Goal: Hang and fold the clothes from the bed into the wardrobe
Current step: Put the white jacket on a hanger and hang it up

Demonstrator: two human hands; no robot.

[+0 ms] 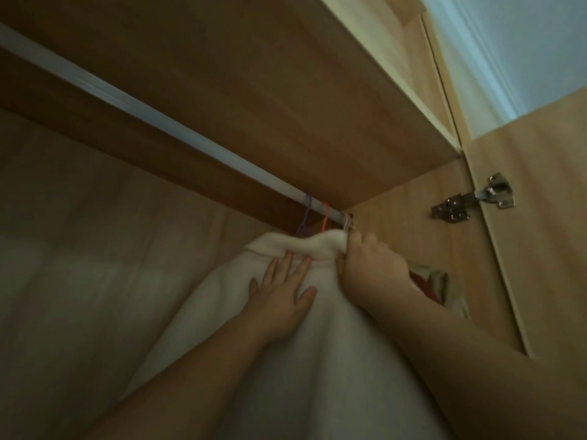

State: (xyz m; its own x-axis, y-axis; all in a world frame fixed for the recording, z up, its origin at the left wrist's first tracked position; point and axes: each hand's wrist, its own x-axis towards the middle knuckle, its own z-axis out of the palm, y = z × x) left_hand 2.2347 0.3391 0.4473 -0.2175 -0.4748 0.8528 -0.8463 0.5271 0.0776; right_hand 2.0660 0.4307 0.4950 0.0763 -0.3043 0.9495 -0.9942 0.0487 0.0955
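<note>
Right hand [371, 265] pinches the white garment [286, 360] at its collar, just under the rail [178, 131] at the far right end — left hand [282, 296] presses flat beside it.

Both bare arms are stretched up and forward. The left hand [282, 296] is laid flat, with the fingers spread and straight. The right hand [371, 265] is curled tight, and a fold of white cloth [320, 246] is pinched in it.
</note>
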